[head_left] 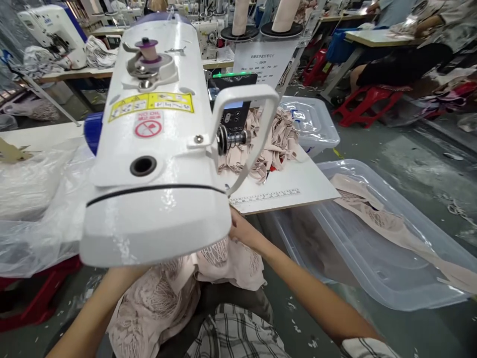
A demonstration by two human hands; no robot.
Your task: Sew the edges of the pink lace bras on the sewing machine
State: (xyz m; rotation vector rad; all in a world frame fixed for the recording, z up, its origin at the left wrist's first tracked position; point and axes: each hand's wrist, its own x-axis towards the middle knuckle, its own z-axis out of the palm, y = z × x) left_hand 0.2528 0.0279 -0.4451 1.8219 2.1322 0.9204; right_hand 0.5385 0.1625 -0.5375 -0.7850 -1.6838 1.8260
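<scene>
A white sewing machine fills the middle of the head view and covers the place where my hands meet the work. My right hand shows in part at the machine's right edge, over a pale pink lace bra; its fingers are hidden. From the lower left, my left forearm reaches under the machine head, which hides that hand. More pale pink lace fabric hangs down from there over my lap.
Cut pink strips lie heaped on the white tabletop, which has a ruler along its edge. At right stands a clear plastic bin with a pink strap piece. Plastic-wrapped material lies left.
</scene>
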